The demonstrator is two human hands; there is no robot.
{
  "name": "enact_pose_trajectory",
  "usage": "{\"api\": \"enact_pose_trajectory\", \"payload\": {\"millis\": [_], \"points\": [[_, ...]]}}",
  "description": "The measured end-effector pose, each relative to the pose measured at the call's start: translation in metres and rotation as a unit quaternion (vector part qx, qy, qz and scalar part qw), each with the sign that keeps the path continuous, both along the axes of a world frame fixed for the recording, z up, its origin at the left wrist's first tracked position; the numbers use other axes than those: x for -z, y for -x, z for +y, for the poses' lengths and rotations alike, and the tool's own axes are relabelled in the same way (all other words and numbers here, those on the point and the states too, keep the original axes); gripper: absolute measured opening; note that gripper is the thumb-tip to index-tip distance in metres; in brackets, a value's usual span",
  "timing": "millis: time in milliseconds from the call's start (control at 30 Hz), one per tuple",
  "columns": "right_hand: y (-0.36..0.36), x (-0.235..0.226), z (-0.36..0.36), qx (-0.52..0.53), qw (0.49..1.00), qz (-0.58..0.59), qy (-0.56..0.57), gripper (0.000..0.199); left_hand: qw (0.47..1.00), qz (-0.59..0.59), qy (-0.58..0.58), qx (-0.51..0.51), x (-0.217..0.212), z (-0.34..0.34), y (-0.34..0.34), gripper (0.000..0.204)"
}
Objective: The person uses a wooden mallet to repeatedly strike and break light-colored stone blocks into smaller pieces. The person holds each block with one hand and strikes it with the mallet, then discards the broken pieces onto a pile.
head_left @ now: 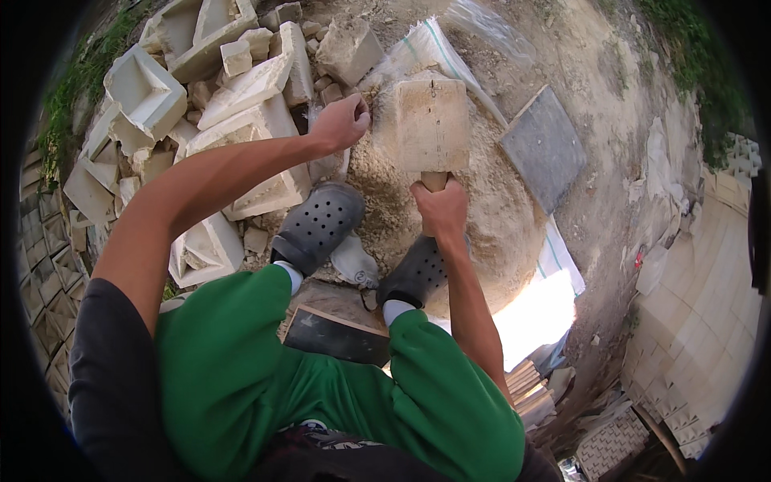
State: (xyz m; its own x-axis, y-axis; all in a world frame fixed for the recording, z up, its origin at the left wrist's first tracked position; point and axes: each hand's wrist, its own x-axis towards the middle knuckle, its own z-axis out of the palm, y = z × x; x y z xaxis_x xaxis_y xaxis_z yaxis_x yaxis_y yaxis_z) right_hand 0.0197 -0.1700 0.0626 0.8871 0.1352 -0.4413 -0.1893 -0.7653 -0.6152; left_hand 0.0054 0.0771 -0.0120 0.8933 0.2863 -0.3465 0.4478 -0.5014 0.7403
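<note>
Setting: outdoor yard of bare dirt [610, 72], with a mound of pale crushed rubble [385, 201] in front of the person's feet.
Tool: wooden mallet [431, 124], a broad pale block head on a short handle; it stands over the rubble mound, at picture centre, just above the right hand.
Right hand [440, 207]: fingers wrapped shut around the mallet's handle, directly below the head (only a stub of handle shows between fist and block).
Left hand [341, 122]: fingers curled together at the edge of the mound, just left of the mallet head; whether they pinch a fragment cannot be told.
Key relation: the mallet's long axis runs from the right fist straight away from the body, with the head at the far end; the left hand lies beside that head, close but apart from it, so both hands meet over the same patch of rubble.
Feet: two grey perforated clogs [317, 225] planted on the near side of the mound, below green trousers [241, 361].
Surroundings: heap of broken white moulded blocks [241, 104] to the left; dark flat slab [546, 149] to the right; woven sack [434, 48] beyond the mallet.
Hidden: the left fingertips, and the ground under the mallet head.
</note>
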Motion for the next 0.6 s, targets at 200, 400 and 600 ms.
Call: {"api": "enact_pose_trajectory", "payload": {"millis": [200,400,600], "points": [[0.007,0.024,0.0,-0.013,1.0,-0.002,-0.008,0.048,0.988,-0.042,-0.081,0.127,0.017,-0.008,0.04,0.029],[0.003,0.016,-0.008,-0.006,0.999,0.051,-0.001,0.053,0.959,-0.041,-0.126,0.251,0.005,-0.008,0.043,0.044],[-0.001,0.021,-0.004,-0.02,0.999,-0.012,0.048,0.053,0.956,0.041,-0.102,0.272,-0.007,-0.015,0.04,0.04]]}}
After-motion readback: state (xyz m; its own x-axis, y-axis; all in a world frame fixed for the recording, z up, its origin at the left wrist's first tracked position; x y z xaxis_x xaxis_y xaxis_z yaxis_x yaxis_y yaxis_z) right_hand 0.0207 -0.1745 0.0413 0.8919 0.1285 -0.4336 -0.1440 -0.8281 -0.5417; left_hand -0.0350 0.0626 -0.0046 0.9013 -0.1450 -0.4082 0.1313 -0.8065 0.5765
